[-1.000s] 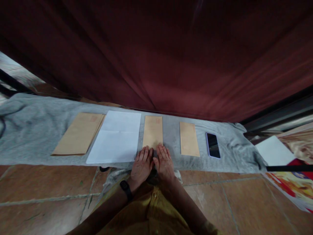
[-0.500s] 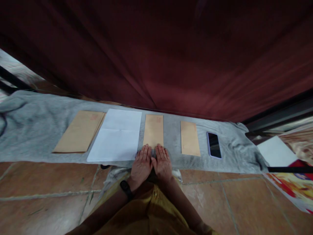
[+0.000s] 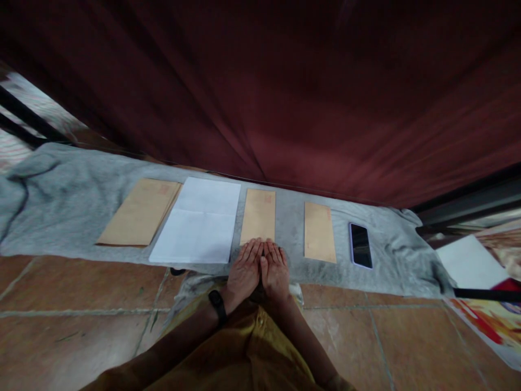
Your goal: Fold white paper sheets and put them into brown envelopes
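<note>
A dark red curtain (image 3: 285,98) fills the back of the room and hangs down to a floor (image 3: 81,304) of brown tiles. A long grey cloth (image 3: 61,206) lies across the floor at the foot of the curtain, creased at both ends.

On the cloth, in one row from left to right:
- one pile (image 3: 140,213) of brown envelopes; how many it holds is not clear
- one white sheet (image 3: 199,220), its left edge over the pile
- one middle envelope (image 3: 259,214), just beside the sheet
- one right envelope (image 3: 319,239), apart from the rest
- one phone (image 3: 360,245), screen dark

A second white paper (image 3: 468,263) lies off the cloth at the far right.

The left hand (image 3: 244,271) and right hand (image 3: 274,271) lie flat side by side, fingers pressed together and gripping nothing, with the fingertips on the near end of the middle envelope. One black band (image 3: 217,305) sits on the left wrist
</note>
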Demonstrator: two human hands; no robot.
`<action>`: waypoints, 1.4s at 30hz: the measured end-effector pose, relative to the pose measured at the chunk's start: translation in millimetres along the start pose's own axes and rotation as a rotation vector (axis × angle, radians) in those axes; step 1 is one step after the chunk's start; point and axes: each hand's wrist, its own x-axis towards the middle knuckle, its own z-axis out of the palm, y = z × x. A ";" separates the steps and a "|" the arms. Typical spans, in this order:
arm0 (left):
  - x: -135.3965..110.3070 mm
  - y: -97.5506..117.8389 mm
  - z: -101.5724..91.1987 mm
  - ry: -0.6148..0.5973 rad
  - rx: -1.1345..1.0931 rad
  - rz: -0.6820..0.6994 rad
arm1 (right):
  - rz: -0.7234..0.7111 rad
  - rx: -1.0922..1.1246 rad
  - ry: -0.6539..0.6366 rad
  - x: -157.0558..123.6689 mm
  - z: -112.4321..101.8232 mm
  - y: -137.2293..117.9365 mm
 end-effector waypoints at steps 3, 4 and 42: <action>1.6 2.2 0.8 -0.017 0.018 -0.023 | 0.010 -0.004 -0.008 0.4 0.1 -0.9; 0.7 1.7 0.9 -0.013 0.024 -0.035 | 0.010 -0.006 -0.008 0.3 0.4 -1.1; -6.0 -8.5 -0.4 0.064 0.056 -0.104 | 0.030 -0.104 0.072 -2.8 12.3 0.1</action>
